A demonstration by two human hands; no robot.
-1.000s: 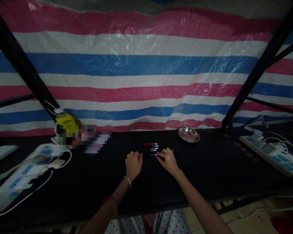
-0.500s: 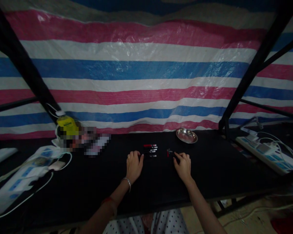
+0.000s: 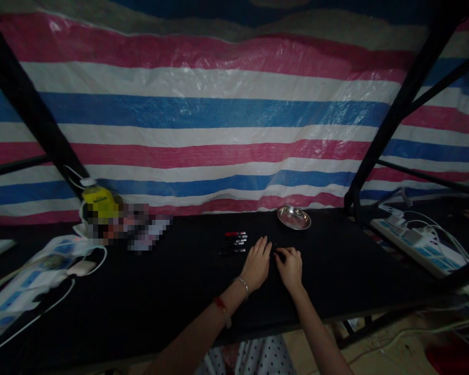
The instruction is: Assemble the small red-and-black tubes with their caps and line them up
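Observation:
My left hand (image 3: 258, 263) lies on the black tabletop with its fingers stretched forward, close beside my right hand. My right hand (image 3: 289, 265) has its thumb and fingers curled together at a small dark piece, too dim and covered to make out. Just left of my left hand, several short pen-like sticks (image 3: 240, 242) lie in a row, one red and the others dark, with silvery ends pointing right. The small red bit seen earlier by my right hand is hidden now.
A shallow shiny metal dish (image 3: 294, 217) stands at the back. To the left are a yellow bottle (image 3: 101, 202) and a white power strip (image 3: 31, 284) with cables. Another power strip (image 3: 418, 245) lies at the right, beside a black frame post (image 3: 383, 135).
My left hand has moved right, from beside the row of sticks to beside my right hand, covering the small pieces there. The view has shifted slightly; my right hand stays about in place.

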